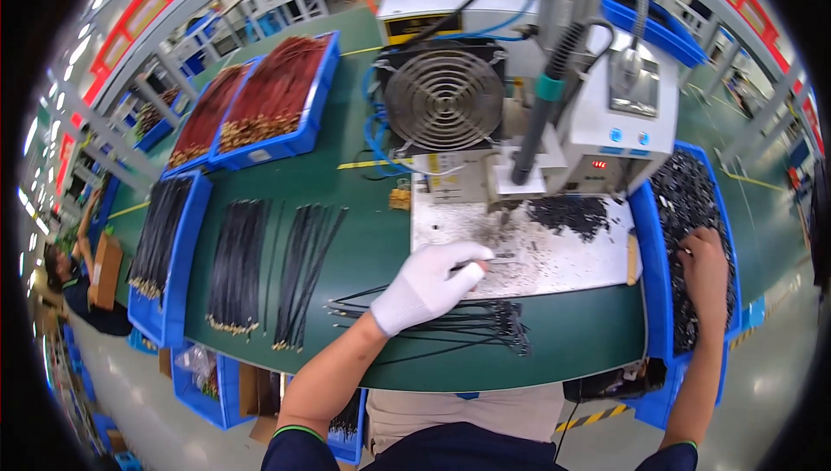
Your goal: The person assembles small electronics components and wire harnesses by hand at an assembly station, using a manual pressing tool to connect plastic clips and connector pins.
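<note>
My left hand (428,287), in a white glove, is held over the front edge of the white work plate (563,272). Its thumb and fingers are closed toward each other, and what they may hold is too small to name. Beneath and beside it lie several thin black cables (415,345), with small black pieces at their right ends. My bare right hand (705,265) reaches into a blue bin (655,285) full of small black parts (688,185). Its fingers curl down among the parts, and their tips are partly hidden.
Behind the plate stand a round fan (444,100) and a white machine (615,116) with a display. A loose heap of black bits (571,214) lies on the plate. Black cable bundles (235,263) rest at left, near blue trays of red cables (275,81). Another person (86,285) is at far left.
</note>
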A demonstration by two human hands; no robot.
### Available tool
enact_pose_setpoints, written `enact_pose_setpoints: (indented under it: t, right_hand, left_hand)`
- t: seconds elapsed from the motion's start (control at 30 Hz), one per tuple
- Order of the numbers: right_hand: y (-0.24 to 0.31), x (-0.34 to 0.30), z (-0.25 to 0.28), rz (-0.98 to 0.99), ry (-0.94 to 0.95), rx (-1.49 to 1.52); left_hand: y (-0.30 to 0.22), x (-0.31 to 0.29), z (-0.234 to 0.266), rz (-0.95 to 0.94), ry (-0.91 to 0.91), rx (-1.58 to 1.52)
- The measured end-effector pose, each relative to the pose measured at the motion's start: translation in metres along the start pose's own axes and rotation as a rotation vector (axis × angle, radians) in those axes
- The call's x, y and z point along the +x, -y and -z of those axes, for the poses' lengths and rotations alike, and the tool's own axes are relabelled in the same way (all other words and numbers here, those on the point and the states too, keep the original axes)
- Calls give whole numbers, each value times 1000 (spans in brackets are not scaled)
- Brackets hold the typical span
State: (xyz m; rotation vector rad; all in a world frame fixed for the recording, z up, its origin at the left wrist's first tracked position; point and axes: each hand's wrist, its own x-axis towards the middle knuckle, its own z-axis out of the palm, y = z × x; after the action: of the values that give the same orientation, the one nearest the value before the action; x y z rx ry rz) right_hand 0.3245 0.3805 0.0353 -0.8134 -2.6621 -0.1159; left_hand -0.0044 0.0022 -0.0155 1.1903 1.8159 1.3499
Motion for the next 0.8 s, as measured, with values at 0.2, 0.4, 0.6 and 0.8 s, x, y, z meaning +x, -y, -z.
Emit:
enact_pose_setpoints:
  t: [0.2,0.4,0.6,0.8]
  right_hand:
    - [30,-8,33,-207,-105,466]
    - [118,-17,45,5,80,765]
    - [174,2,-18,126,195,984]
    - [199,30,-45,73,333,1078]
  left_hand:
    - [-3,3,4,69,14,17]
    - [11,3,-2,-67,-85,34]
    - [12,5,1,30,-57,78]
    - [7,9,3,-88,-126,253]
